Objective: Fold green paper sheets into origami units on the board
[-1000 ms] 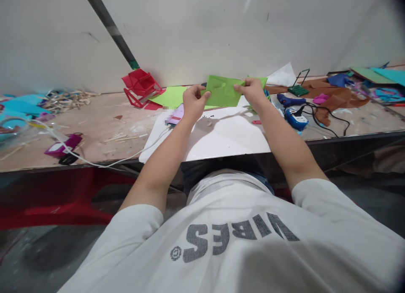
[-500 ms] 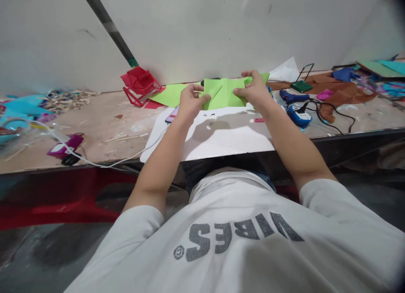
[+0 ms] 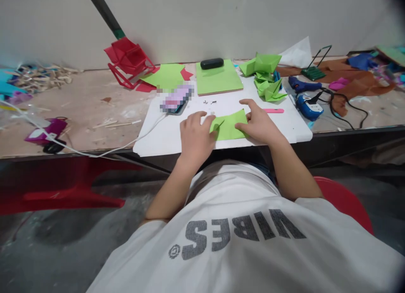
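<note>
A creased sheet of light green paper (image 3: pixel 232 125) lies low over the front part of the white board (image 3: pixel 164 134). My left hand (image 3: pixel 196 134) grips its left edge between thumb and fingers, partly covering it. At the right edge, my right hand (image 3: pixel 257 123) pinches the paper, thumb on top and index finger stretched out above. A diagonal fold shows near the left end. Behind the hands lie a phone (image 3: pixel 177 99) on a white cable and a stack of green paper (image 3: pixel 218 80) with a black case (image 3: pixel 211 63) on it. A pink stick-like tool (image 3: pixel 274 110) is beside my right hand.
Folded green paper pieces (image 3: pixel 267 75) sit at the back right, near a blue glue gun (image 3: pixel 303 85) and a blue socket block (image 3: pixel 310 107) with black cord. A red paper model (image 3: pixel 129 61) stands back left. A purple device (image 3: pixel 47 131) lies near the front edge.
Both hands have brought the green paper down and nearer to me, from above the back of the board to its front. The stack, case and folded pieces behind are now uncovered.
</note>
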`<move>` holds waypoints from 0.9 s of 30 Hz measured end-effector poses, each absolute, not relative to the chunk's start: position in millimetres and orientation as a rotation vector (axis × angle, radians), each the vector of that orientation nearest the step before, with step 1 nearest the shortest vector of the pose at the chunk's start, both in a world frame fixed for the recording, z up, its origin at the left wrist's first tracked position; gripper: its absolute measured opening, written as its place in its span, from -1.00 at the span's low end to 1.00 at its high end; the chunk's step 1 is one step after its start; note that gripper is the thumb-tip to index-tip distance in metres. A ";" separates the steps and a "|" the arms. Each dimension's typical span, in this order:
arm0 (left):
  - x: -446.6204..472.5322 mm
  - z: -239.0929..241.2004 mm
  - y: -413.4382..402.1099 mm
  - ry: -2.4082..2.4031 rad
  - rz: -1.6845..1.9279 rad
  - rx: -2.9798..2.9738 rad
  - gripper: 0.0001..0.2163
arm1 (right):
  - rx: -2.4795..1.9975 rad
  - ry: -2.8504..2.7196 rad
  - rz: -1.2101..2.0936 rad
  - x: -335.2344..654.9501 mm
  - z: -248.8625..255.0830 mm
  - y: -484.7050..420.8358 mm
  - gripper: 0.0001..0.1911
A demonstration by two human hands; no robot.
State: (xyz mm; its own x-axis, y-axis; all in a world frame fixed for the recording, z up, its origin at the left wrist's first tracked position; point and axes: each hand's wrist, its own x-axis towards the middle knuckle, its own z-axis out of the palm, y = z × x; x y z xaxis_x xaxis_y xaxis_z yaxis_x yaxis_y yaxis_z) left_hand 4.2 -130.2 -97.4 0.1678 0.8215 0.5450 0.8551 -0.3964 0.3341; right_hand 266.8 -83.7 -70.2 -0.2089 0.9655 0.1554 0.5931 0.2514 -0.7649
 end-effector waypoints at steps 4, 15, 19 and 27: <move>24.6 -103.2 -155.6 -1.549 -0.854 -2.624 -0.65 | -1.420 -1.877 0.773 267.5 -70.6 -86.8 -0.10; 18.2 -101.0 -170.9 -1.472 -0.446 -2.712 -0.35 | -1.170 -1.961 0.969 290.0 -65.2 -108.6 -0.47; 16.7 -93.4 -173.6 -1.485 -0.397 -2.738 -0.40 | -1.100 -1.932 1.053 288.8 -67.8 -104.6 -0.59; 12.4 -93.3 -173.3 -1.465 -0.385 -2.780 -0.39 | -0.997 -1.832 0.931 276.0 -77.2 -97.3 -0.80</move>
